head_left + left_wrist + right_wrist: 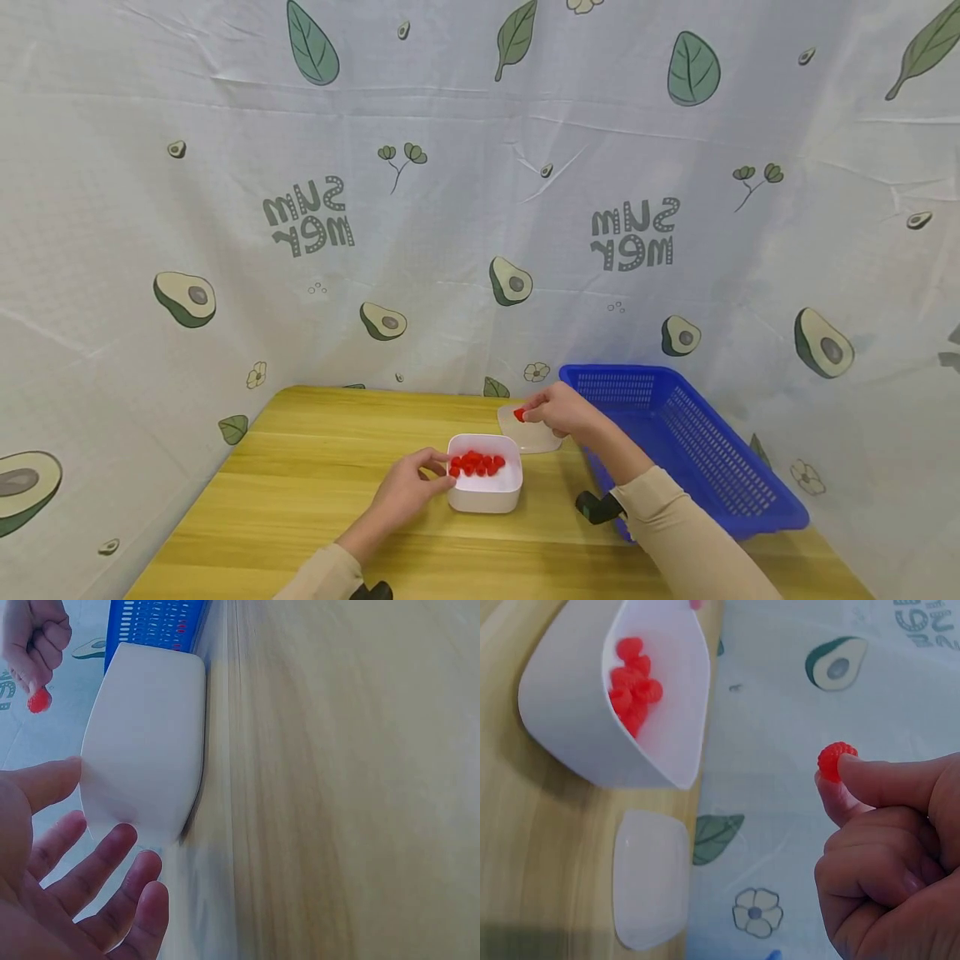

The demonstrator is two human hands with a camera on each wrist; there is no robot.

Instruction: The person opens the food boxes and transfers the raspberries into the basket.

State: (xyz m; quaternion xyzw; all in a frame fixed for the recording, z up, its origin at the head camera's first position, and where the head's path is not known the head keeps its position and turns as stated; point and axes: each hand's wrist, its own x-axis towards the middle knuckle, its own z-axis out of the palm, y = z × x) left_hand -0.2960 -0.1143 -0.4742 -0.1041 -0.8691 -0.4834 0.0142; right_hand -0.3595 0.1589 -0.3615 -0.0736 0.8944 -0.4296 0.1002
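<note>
A white box (483, 498) stands on the table with several red raspberries (477, 463) inside, gathered toward its back. My left hand (408, 492) is at the box's left side. Its thumb and fingertips touch the wall near the rim, and the fingers are spread and loosely bent in the left wrist view. Behind and to the right of the box, my right hand (564, 410) is raised. Between thumb and index finger it pinches one raspberry (837, 760), while the other fingers fold into the palm.
A translucent lid (536, 437) lies flat on the table behind the box, below my right hand. To the right is a large blue plastic basket (720, 450) with slotted walls. A printed curtain (450, 208) hangs behind the wooden table (330, 450).
</note>
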